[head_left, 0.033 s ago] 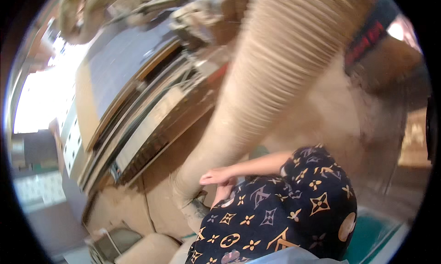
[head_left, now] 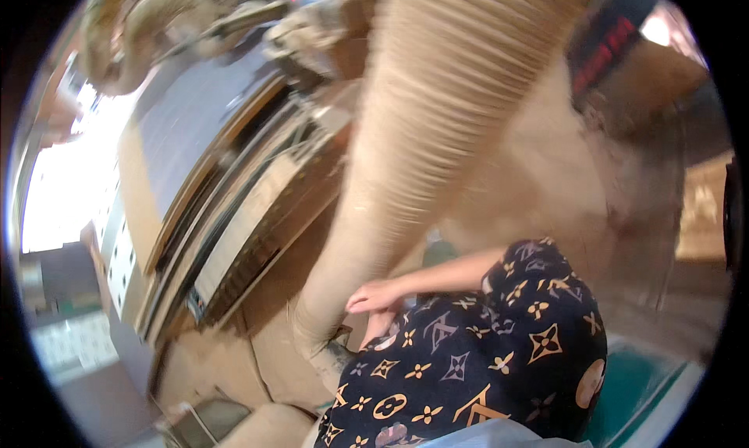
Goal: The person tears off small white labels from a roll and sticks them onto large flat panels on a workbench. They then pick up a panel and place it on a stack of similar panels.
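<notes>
My right arm comes out of a black patterned sleeve and crosses toward the left. My right hand (head_left: 376,295) lies with its fingers stretched out, seemingly holding nothing, next to the narrow lower end of a large tan piece shaped like an elephant's trunk (head_left: 421,128). Ridges run across the piece's wide upper part. Whether the hand touches it I cannot tell. Beneath the right hand a patch of skin shows, apparently my left hand (head_left: 378,328), with its fingers hidden. The black patterned garment (head_left: 468,347) fills the lower middle.
A stack of boards and panels (head_left: 242,206) stands slanted at the left, under a grey-blue flat top (head_left: 207,109). More curved tan shapes (head_left: 148,35) are at the upper left. A dark device with red lit characters (head_left: 605,58) sits at the upper right. A green surface (head_left: 632,393) lies lower right.
The view has shifted a little, so the trunk-shaped piece and the stacked boards appear farther left. My right hand stays in nearly the same place and pose.
</notes>
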`<control>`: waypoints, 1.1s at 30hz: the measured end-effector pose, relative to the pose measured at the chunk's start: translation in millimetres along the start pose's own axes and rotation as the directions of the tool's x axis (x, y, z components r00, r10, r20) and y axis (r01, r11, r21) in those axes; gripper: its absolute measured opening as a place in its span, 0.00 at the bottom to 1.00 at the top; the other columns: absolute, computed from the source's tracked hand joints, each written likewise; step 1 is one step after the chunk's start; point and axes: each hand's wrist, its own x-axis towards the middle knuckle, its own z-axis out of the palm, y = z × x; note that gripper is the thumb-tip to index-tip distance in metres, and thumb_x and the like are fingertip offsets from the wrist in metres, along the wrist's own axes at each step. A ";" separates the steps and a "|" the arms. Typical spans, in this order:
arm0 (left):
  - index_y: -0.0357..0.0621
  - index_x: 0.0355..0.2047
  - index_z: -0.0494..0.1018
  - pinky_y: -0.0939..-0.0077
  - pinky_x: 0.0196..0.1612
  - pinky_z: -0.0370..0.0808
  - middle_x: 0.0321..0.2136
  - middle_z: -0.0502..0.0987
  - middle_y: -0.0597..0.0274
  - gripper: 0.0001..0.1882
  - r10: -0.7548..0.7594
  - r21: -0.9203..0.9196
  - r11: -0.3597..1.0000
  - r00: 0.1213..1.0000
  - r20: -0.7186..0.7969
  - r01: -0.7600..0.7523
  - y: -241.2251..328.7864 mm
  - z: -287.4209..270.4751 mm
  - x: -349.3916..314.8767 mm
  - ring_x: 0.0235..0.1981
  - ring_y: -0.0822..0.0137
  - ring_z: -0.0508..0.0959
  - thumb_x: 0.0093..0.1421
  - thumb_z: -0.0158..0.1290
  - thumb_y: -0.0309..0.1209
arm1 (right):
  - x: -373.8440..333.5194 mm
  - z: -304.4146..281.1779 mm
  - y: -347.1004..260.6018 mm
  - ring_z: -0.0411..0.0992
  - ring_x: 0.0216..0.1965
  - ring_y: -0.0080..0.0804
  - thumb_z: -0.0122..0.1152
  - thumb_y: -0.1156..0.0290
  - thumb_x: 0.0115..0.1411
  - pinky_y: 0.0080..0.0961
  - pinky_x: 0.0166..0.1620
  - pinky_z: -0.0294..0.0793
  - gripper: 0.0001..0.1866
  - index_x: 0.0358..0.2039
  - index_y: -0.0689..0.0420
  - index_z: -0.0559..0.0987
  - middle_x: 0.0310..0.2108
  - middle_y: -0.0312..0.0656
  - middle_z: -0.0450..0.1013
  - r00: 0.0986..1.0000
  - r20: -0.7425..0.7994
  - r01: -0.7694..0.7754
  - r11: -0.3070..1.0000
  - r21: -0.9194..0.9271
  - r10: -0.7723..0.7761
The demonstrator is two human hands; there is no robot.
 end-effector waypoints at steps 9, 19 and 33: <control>0.38 0.38 0.68 0.81 0.34 0.68 0.32 0.73 0.65 0.09 -0.164 0.268 0.963 0.871 0.462 0.039 37.4 231.3 132.8 0.31 0.77 0.71 0.59 0.45 0.30 | -320.2 -76.9 84.2 0.63 0.49 0.30 0.49 0.58 0.58 0.27 0.51 0.62 0.26 0.52 0.60 0.64 0.48 0.44 0.66 0.616 -0.694 0.091 0.842 0.532 0.372; 0.44 0.38 0.68 0.81 0.35 0.69 0.31 0.73 0.68 0.09 -0.185 0.075 0.982 0.803 0.566 0.173 54.1 581.5 262.6 0.31 0.78 0.71 0.58 0.47 0.31 | -577.1 -173.7 132.8 0.69 0.38 0.23 0.56 0.65 0.54 0.23 0.43 0.67 0.18 0.44 0.61 0.73 0.37 0.39 0.73 0.257 -0.683 -0.175 0.728 0.663 0.684; 0.39 0.39 0.70 0.79 0.38 0.69 0.33 0.73 0.67 0.12 -0.123 0.242 0.968 0.717 0.687 -0.066 141.3 816.4 589.5 0.35 0.76 0.71 0.56 0.50 0.30 | -737.0 -543.1 271.7 0.62 0.24 0.16 0.56 0.63 0.52 0.20 0.27 0.64 0.13 0.26 0.62 0.72 0.21 0.33 0.68 -0.169 -0.832 0.157 0.848 0.507 0.528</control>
